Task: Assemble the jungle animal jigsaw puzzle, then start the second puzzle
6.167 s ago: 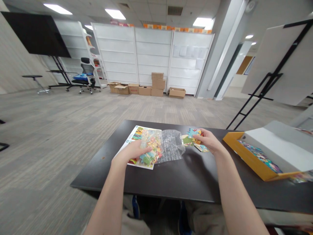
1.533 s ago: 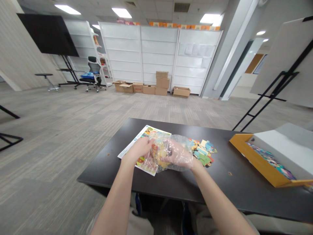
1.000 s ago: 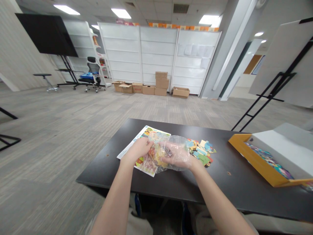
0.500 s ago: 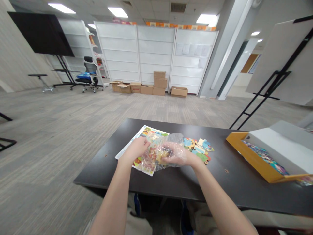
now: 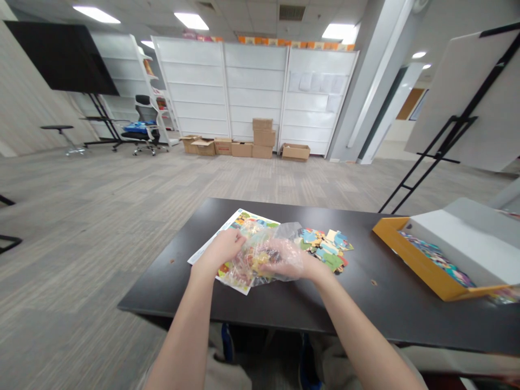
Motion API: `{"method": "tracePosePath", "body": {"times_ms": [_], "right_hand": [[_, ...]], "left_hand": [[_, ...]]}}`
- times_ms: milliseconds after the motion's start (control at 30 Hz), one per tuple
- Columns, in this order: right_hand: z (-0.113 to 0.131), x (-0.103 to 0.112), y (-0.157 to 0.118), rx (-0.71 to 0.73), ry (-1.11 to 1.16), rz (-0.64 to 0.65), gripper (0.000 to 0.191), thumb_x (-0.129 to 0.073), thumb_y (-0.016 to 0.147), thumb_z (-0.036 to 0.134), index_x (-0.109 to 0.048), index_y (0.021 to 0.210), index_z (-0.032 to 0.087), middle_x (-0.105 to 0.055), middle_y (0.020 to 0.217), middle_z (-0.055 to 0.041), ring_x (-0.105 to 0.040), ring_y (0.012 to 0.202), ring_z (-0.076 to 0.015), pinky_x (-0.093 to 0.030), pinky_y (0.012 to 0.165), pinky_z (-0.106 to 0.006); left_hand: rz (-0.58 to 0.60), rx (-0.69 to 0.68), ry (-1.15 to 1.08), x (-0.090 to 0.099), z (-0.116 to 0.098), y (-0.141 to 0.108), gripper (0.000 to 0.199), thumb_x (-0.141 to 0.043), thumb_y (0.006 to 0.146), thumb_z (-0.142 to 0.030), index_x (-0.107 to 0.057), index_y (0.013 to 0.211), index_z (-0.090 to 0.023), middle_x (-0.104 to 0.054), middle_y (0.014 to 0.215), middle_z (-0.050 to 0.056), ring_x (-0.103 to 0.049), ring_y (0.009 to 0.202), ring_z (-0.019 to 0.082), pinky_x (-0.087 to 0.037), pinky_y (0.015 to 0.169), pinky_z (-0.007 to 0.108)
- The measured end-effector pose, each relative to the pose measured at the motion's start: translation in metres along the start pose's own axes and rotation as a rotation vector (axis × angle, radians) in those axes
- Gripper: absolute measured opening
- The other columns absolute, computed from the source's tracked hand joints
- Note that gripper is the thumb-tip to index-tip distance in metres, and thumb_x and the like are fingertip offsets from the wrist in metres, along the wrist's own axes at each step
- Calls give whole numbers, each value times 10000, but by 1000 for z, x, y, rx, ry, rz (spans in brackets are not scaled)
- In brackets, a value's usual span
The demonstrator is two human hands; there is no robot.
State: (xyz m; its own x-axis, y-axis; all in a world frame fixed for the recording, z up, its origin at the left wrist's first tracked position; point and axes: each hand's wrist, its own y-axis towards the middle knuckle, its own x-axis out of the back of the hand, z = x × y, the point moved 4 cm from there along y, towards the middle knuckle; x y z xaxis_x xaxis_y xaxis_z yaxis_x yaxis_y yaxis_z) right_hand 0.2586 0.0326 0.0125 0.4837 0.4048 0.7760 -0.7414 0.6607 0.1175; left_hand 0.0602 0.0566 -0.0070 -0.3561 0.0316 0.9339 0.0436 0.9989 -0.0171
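Note:
A clear plastic bag (image 5: 291, 232) with colourful puzzle pieces (image 5: 258, 262) in it is held above a picture sheet (image 5: 234, 221). My left hand (image 5: 225, 246) is closed on the bag's left side, fingers pinched together. My right hand (image 5: 284, 257) reaches inside the bag, its fingers curled around some of the pieces; the film blurs how many. Just right of the bag, a loose heap of puzzle pieces (image 5: 331, 250) lies on the dark table (image 5: 170, 287). The sheet is white-edged, printed in bright colours, and partly covered by the bag and my left hand.
An opened yellow-and-white box (image 5: 422, 265) holding more colourful contents stands at the table's right. Beyond the table are cardboard boxes (image 5: 264, 138) by white shelving, an office chair (image 5: 144, 124), a large screen (image 5: 60, 57) and a board on a black stand (image 5: 450, 132).
My right hand has shifted slightly left within the bag, and yellow pieces show more plainly at its fingertips. My left hand keeps its pinch. The whole view has shifted a little.

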Motion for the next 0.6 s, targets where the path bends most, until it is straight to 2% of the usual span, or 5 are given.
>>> {"method": "tracePosePath", "body": {"times_ms": [133, 267, 367, 467, 600], "right_hand": [[-3, 5, -2, 20, 36, -2, 307, -670, 867, 263, -674, 1169, 208, -736, 1139, -57, -668, 1018, -232, -515, 945, -361], [-8, 28, -14, 27, 128, -42, 324, -629, 892, 279, -643, 1207, 201, -712, 1188, -51, -660, 1031, -215, -508, 950, -348], [-23, 55, -31, -77, 130, -83, 327, -628, 891, 318, -636, 1198, 204, -713, 1107, -46, -657, 931, -198, -530, 859, -334], [-41, 85, -55, -171, 135, -160, 375, -642, 884, 386, -619, 1208, 199, -697, 1129, -66, -653, 918, -201, -534, 839, -340], [-57, 98, -78, -302, 63, -46, 376, -637, 868, 404, -619, 1182, 197, -695, 983, -50, -642, 832, -197, -518, 754, -316]], "left_hand": [[7, 8, -8, 2, 2, -1, 238, -500, 942, -242, -699, 831, -174, -777, 963, 122, -726, 932, 253, -511, 825, 324], [3, 43, -4, 5, 9, -3, 269, -477, 947, -241, -693, 803, -166, -773, 903, 125, -733, 859, 247, -521, 776, 319], [-4, 80, 9, 8, 17, -5, 270, -480, 952, -248, -682, 795, -162, -776, 905, 133, -736, 866, 253, -522, 767, 315], [2, 106, 15, 9, 23, -7, 265, -491, 950, -254, -667, 770, -173, -780, 884, 121, -738, 847, 246, -523, 755, 304], [9, 132, 23, 10, 27, -7, 261, -507, 935, -259, -649, 728, -188, -774, 834, 100, -736, 818, 238, -523, 747, 298]]}}
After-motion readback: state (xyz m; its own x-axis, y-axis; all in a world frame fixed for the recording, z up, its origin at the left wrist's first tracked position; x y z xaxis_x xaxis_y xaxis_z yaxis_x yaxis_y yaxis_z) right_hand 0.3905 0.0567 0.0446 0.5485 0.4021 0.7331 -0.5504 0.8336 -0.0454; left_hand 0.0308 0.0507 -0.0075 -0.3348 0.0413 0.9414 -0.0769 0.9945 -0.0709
